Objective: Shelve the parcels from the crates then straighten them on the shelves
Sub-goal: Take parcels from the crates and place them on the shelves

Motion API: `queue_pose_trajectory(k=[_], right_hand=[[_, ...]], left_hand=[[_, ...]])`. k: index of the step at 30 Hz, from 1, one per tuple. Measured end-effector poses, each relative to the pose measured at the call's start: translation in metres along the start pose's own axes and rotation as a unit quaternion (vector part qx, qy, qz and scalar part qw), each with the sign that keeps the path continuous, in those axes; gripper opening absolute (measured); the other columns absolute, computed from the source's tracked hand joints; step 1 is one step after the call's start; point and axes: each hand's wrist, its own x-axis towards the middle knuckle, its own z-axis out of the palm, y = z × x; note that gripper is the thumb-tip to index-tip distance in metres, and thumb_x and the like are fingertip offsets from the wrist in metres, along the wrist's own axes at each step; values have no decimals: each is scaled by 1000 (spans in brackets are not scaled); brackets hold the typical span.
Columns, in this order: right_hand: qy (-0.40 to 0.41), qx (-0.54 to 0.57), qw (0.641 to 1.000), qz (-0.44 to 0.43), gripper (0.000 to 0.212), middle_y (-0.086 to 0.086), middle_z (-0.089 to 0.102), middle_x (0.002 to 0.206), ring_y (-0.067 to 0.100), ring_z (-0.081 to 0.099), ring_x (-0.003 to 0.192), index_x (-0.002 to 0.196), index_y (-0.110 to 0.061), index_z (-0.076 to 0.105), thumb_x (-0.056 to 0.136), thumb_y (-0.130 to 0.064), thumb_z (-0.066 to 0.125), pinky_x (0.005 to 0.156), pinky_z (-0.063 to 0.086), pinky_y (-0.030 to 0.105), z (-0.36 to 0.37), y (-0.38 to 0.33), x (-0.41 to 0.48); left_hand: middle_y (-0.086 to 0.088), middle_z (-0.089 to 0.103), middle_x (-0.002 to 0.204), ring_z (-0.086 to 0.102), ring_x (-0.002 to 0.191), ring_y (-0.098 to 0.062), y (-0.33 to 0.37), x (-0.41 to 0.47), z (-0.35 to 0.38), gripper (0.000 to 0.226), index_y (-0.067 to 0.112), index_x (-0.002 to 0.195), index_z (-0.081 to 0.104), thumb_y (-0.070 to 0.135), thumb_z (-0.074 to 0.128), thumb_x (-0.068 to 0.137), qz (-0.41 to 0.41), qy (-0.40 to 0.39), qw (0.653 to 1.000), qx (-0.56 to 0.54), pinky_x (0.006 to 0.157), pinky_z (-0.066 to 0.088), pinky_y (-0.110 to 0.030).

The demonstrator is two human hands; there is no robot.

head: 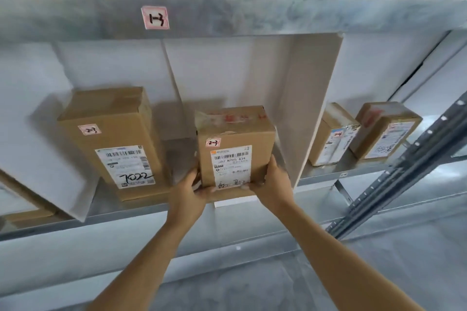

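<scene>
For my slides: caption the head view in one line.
Left hand and right hand hold a small parcel upright at the front of the metal shelf, beside a taller parcel marked 7022.

This is a parcel storeroom or pickup depot. Metal shelves (pixel 227 17) run across the view, split into bays by white dividers (pixel 313 108). A pink tag (pixel 155 17) on the upper shelf's front edge reads "1-3". A parcel (pixel 235 134) in a bay is a cardboard box with a barcoded shipping label (pixel 231 166) and a handwritten sticker (pixel 213 142); others stand alongside. A perforated steel upright (pixel 404 166) stands at the right.
</scene>
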Motion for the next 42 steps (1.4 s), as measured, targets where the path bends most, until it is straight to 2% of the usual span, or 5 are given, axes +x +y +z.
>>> queue_pose_trajectory(k=[13,20,27,36,42], right_hand=[[9,32,997,-65,75,7,67,110,29,62,99,134,-8,40,74,-21,83,73,45,29,6,1,39],[1,84,995,-50,127,12,36,150,31,36,137,153,-13,5,61,-26,91,109,39,50,-11,-3,13],[-13,279,959,-37,108,-21,48,119,5,49,114,147,-23,21,63,-20,89,104,37,25,-26,-32,-73],[-152,297,932,-138,87,-11,51,117,17,52,115,138,-22,30,70,-14,84,92,53,24,41,-172,-133],[-226,293,905,-209,78,-14,51,106,14,52,103,132,-14,39,68,-6,84,86,52,25,128,-297,-211]], left_hand=[[-3,64,125,60,117,-21,-2,35,2,63,10,134,52,14,78,76,32,39,995,85,89,45,-20],[-7,34,152,37,138,-29,26,12,-21,125,27,151,-7,37,84,66,-45,-8,996,71,108,36,-35],[1,49,140,46,129,-12,63,-64,-86,87,20,140,41,17,86,66,-44,72,996,-42,102,37,-22],[14,51,132,48,124,-7,73,-179,-254,76,28,134,44,24,82,68,-10,217,976,14,90,36,-2],[11,51,135,47,124,-7,32,-292,-389,85,29,138,43,39,81,63,-68,326,943,6,104,38,-23]])
